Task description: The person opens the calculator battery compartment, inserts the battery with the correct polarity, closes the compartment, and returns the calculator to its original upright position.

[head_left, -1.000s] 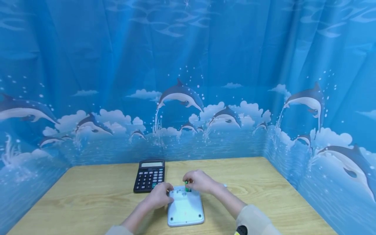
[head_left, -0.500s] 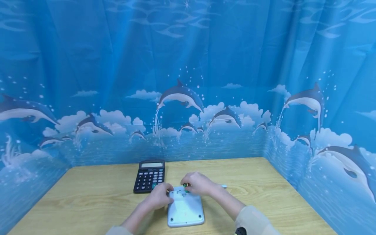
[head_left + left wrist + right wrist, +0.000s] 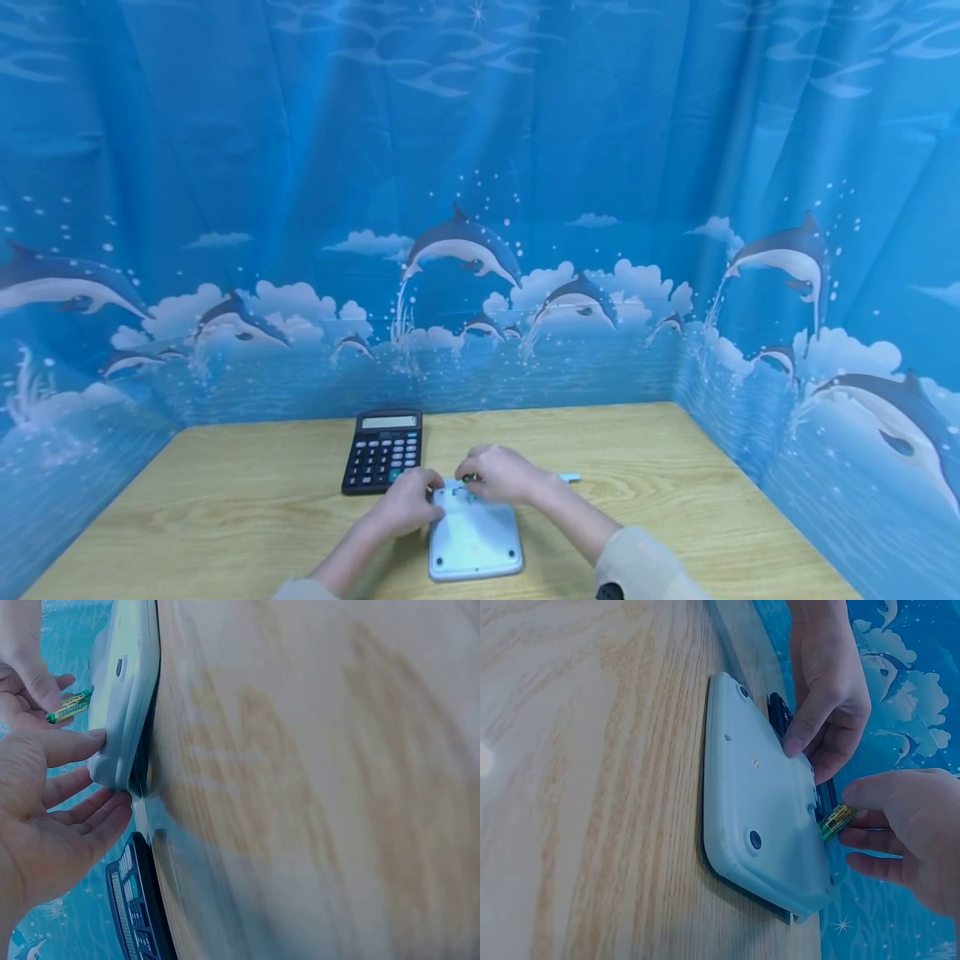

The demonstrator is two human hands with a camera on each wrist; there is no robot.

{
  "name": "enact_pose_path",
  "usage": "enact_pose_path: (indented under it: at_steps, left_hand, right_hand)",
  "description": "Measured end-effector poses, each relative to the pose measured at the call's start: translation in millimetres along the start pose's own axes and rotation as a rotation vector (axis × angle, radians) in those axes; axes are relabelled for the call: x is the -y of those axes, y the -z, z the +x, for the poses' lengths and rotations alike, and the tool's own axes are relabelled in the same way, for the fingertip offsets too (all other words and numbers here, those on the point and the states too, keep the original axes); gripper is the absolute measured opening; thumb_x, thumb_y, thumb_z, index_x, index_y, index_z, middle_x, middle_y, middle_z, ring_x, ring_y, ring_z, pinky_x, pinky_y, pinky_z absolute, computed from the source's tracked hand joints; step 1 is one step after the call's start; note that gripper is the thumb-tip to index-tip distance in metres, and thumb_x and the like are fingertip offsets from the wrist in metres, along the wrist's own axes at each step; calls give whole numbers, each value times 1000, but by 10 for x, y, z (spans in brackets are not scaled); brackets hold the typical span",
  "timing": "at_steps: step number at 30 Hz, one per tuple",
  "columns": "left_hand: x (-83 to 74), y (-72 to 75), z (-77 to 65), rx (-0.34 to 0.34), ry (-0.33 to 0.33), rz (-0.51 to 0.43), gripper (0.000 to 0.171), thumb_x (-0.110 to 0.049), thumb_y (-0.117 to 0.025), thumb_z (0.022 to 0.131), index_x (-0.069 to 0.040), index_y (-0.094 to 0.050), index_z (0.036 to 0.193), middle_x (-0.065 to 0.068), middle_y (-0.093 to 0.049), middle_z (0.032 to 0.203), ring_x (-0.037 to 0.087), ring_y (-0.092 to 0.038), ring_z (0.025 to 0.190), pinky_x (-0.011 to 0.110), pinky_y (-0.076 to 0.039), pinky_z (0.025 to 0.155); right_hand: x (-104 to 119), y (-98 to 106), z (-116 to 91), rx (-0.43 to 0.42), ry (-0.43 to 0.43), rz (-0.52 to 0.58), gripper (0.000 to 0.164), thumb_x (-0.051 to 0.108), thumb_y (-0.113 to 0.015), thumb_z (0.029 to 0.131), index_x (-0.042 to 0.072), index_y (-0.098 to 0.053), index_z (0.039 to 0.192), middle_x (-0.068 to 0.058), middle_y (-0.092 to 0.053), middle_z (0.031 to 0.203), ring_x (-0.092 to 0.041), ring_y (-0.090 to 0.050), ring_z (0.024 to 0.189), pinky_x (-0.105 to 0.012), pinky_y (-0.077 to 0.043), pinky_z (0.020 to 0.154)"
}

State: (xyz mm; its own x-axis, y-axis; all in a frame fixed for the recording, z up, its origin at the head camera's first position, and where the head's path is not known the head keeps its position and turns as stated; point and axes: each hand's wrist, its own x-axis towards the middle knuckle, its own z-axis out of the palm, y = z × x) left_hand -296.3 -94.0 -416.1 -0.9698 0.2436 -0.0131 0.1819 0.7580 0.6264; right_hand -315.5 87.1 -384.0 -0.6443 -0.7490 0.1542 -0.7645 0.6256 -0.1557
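A white calculator-like device (image 3: pixel 474 537) lies back side up on the table, its round dark feet showing and a battery compartment at its far end. My left hand (image 3: pixel 407 500) grips its far left edge, thumb on the back and fingers along the side, as the left wrist view shows. My right hand (image 3: pixel 501 475) pinches a green and yellow battery (image 3: pixel 838 820) between thumb and fingers. In the right wrist view the battery is tilted, its lower end right at the compartment. The head view shows only a bit of it under the fingers.
A black calculator (image 3: pixel 383 450) lies face up just behind and left of the left hand. A small pale flat piece (image 3: pixel 570 477) shows beyond the right wrist. The wooden table (image 3: pixel 225 508) is backed by a blue dolphin curtain (image 3: pixel 480 167).
My right hand has moved slightly left and nearer, lowering and tilting the battery at the compartment. The pale piece shows more behind the wrist. My left hand keeps its place on the device.
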Motion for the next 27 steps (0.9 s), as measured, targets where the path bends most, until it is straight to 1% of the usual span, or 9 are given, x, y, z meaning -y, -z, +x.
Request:
enact_pose_path:
  at_steps: [4, 8, 11, 15, 18, 21, 27]
  left_hand:
    - [-5, 6, 1, 4, 4, 2, 36, -4, -75, 69, 0, -63, 102, 7, -60, 96, 20, -56, 84, 39, -52, 75]
    - [-12, 9, 0, 9, 8, -2, 35, -4, -75, 70, 0, -63, 102, 7, -60, 96, 21, -56, 84, 40, -52, 76]
    - [-11, 8, 2, 13, 11, -6, 35, -4, -75, 70, 0, -63, 102, 7, -60, 96, 20, -56, 84, 40, -52, 76]
    - [-5, 7, 0, 12, 4, -12, 34, -4, -74, 70, 0, -63, 102, 6, -60, 96, 20, -55, 83, 39, -52, 75]
    - [3, 8, -4, 7, -8, -16, 34, -4, -74, 70, 0, -63, 102, 6, -60, 96, 20, -55, 83, 38, -52, 75]
    - [10, 8, -5, 5, -14, -14, 34, -4, -74, 69, 0, -63, 101, 7, -59, 96, 20, -55, 83, 38, -52, 74]
    - [23, 4, 2, 7, -22, -11, 35, -4, -74, 70, 2, -63, 102, 8, -60, 97, 21, -56, 85, 40, -51, 77]
  right_hand:
    - [9, -25, 15, -2, -19, 25, 20, 16, -64, 86, 14, -69, 105, 4, -65, 98, -2, -58, 85, -13, -46, 72]
    - [23, -55, 35, -13, -82, 69, 19, 17, -64, 86, 13, -68, 105, 4, -65, 97, -2, -58, 83, -15, -47, 72]
    - [32, -82, 53, -32, -131, 103, 17, 18, -66, 85, 12, -68, 101, 6, -65, 89, -1, -56, 76, -16, -47, 67]
    - [35, -114, 73, -64, -167, 137, 13, 19, -67, 84, 12, -68, 96, 10, -62, 79, 0, -51, 67, -15, -45, 60]
    - [30, -123, 88, -80, -183, 164, 12, 19, -67, 84, 12, -69, 94, 11, -61, 76, 0, -50, 66, -16, -44, 59]
    - [34, -116, 105, -73, -190, 178, 12, 19, -67, 84, 12, -69, 94, 11, -61, 76, 0, -51, 65, -16, -45, 59]
    - [53, -130, 138, -31, -183, 140, 12, 20, -68, 84, 14, -70, 94, 11, -62, 77, 0, -51, 67, -16, -44, 60]
